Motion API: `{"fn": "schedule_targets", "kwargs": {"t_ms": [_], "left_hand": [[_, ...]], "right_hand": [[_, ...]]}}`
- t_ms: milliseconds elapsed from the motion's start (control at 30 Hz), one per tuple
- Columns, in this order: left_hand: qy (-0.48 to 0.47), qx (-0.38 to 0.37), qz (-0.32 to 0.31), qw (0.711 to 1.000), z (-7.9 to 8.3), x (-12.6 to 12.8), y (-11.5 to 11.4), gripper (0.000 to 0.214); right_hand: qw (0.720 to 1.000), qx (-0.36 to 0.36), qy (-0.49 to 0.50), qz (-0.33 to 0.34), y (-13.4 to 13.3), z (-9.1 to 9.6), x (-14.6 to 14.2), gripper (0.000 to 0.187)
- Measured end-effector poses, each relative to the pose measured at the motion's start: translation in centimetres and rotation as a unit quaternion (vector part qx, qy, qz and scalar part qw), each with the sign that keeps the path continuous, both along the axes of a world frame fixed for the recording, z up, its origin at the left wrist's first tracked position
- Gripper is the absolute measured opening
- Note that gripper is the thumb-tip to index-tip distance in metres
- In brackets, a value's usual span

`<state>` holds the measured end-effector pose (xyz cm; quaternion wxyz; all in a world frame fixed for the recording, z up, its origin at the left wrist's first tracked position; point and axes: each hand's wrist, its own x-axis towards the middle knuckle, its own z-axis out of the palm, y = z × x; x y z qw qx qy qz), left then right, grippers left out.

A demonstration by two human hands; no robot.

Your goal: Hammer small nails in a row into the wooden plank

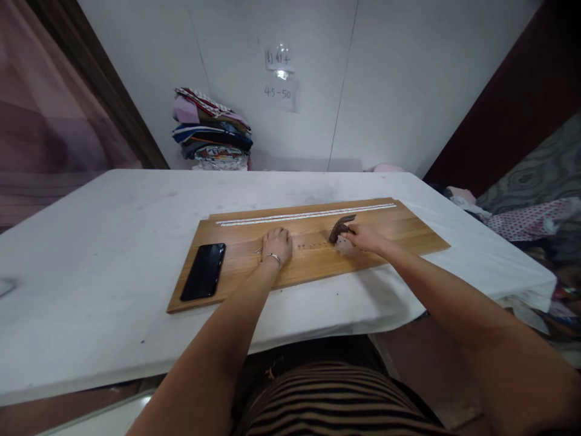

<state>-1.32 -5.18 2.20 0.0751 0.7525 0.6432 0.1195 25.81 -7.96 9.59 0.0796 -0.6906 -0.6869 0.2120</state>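
My right hand (360,237) is closed around a claw hammer (340,229), gripping it close to the head, which is low over a wooden board (408,235). A row of small nails (311,246) stands in the board between my two hands. Resting on the board left of that row, my left hand (277,243) has its fingers curled downward and close together. Its fingertips are hidden, so anything in them cannot be made out. A few loose nails (259,250) lie by its left side.
A black phone (203,272) lies on the board's left end. Two white strips (308,214) run along the far edge. Under the board is a table with a white cloth (113,254). Folded clothes (212,130) are stacked at the back, by a wall with paper notes (281,94).
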Motion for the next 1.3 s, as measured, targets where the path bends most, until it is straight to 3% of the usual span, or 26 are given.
{"fn": "schedule_targets", "kwargs": {"t_ms": [1300], "left_hand": [[0.001,-0.005,0.002,1.000,0.48,0.08,-0.25,0.032]], "right_hand": [[0.999,0.001,0.032,0.011,0.27,0.12,0.09,0.023]]}}
